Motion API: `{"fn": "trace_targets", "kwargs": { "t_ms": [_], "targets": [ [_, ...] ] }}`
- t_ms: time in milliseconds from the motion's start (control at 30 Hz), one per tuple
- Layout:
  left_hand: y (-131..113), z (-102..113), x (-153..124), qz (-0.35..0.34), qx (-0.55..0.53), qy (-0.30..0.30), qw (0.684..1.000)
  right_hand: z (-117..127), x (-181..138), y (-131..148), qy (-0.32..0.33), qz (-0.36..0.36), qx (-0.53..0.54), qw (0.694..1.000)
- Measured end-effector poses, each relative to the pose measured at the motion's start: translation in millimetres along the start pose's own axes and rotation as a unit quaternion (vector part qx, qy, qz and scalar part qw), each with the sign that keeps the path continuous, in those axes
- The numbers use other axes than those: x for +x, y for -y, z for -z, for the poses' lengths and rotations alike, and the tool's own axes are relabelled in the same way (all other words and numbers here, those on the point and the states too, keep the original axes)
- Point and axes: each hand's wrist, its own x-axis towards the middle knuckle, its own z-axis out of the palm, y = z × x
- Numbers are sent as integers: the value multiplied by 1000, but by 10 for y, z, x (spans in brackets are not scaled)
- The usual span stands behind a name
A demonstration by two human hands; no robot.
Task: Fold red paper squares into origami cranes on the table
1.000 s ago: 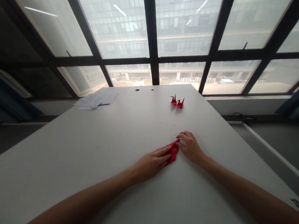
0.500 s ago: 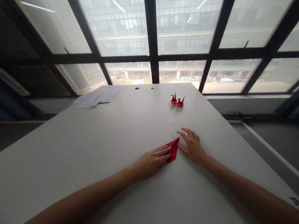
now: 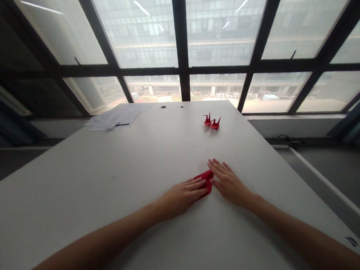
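A folded piece of red origami paper (image 3: 207, 176) lies flat on the white table (image 3: 131, 160). My left hand (image 3: 185, 195) rests on it with the fingers stretched out, covering its left part. At the paper's right corner is my right hand (image 3: 228, 184), its fingers extended and the thumb apart from them. The thumb and fingertips are at the paper's edge; whether they pinch any of it I cannot see. Farther back stand two red paper cranes (image 3: 215, 124), close together, away from both hands.
Loose white sheets (image 3: 112, 118) are spread at the table's far left, with a dark pen-like object (image 3: 122, 124) on them. A round dark hole (image 3: 163, 107) shows near the far edge. Large framed windows rise beyond the table. A small dark mark (image 3: 351, 241) sits at the right edge.
My right hand's fingers have come closer together and lowered over the paper's right corner, now covering its tip. The left hand stays on the paper. The whole view has shifted slightly.
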Motion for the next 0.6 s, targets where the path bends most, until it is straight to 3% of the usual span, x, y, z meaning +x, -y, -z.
{"fn": "trace_targets", "kwargs": {
  "t_ms": [33,100,600],
  "targets": [
    [3,-8,0,5,-2,-2,1000,15,-31,40,38,44,-3,998],
    [15,-27,-9,12,-6,-7,1000,27,-82,96,77,65,-16,995],
    [43,-49,-38,14,-5,7,1000,-95,-90,-19,39,-145,-87,985]
  ]
}}
